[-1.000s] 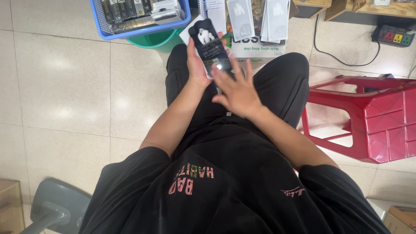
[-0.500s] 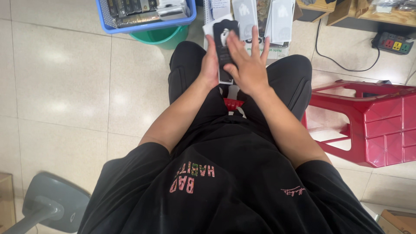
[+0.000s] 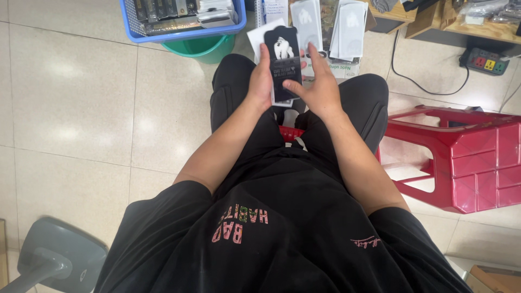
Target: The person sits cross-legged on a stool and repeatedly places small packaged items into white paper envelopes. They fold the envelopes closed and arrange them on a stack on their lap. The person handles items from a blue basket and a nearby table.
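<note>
I sit on a red stool with both hands raised over my knees. My left hand [image 3: 262, 81] grips a slim black packet [image 3: 283, 57] with a white figure printed on it, held upright along its left edge, with a white packet behind it. My right hand [image 3: 319, 87] rests against the packet's right side and lower part, thumb on its front, fingers pointing up. Just beyond the hands, several white packets [image 3: 347, 30] lie on the floor.
A blue basket [image 3: 184, 19] filled with dark packets sits on a green bucket [image 3: 202, 48] at the top. A red plastic stool [image 3: 467, 157] lies tipped at right. A power strip [image 3: 484, 61] with a black cable is at top right. A grey stand base [image 3: 54, 260] is at bottom left.
Both hands have lifted the black packet from my lap up and forward. My right hand went from covering its lower end to holding its right side.
</note>
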